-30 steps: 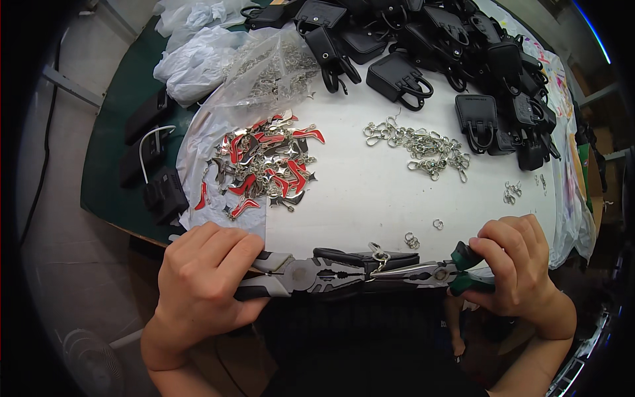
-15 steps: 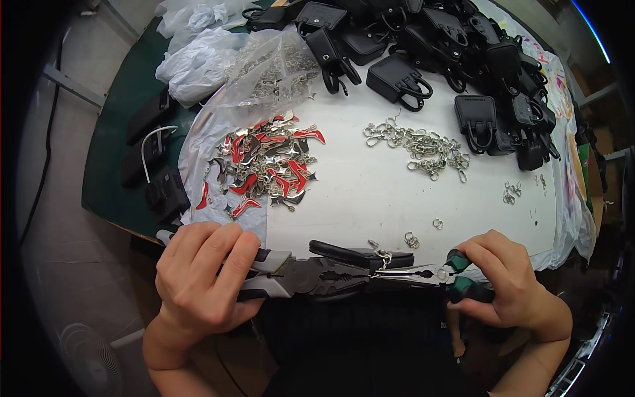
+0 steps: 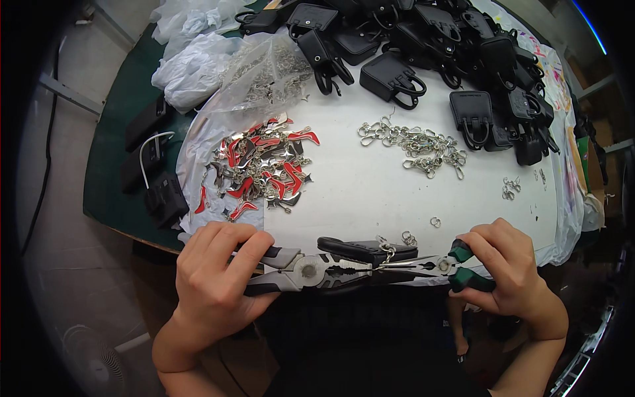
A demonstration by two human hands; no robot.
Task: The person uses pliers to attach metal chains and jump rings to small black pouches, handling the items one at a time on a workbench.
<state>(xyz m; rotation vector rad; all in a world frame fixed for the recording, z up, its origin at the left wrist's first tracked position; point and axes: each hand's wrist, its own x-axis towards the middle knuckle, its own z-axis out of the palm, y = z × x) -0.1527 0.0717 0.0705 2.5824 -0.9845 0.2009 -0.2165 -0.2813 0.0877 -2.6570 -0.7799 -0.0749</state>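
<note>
My left hand (image 3: 221, 278) is closed around the handles of grey-and-black combination pliers (image 3: 309, 270). From the other side, my right hand (image 3: 503, 268) grips green-handled needle-nose pliers (image 3: 444, 265). The two tools point at each other, and their tips meet around a small metal ring at the end of a short silver chain (image 3: 386, 249). That chain lies over a small black mini handbag (image 3: 354, 249) at the table's near edge, just behind the jaws. The ring itself is too small and too covered by the tips to make out clearly.
Red, black and silver charms (image 3: 264, 165) lie heaped at left, below a clear bag of chains (image 3: 268, 73). Silver clasps (image 3: 420, 145) lie right of centre, with loose rings (image 3: 409, 238) nearer me. Black mini bags (image 3: 393, 76) crowd the back right. Black devices (image 3: 162, 198) line the left edge.
The combination pliers have turned and their jaws now show wider apart, with my left hand shifted slightly right. The handbag has moved a little. My right hand stays nearly in place.
</note>
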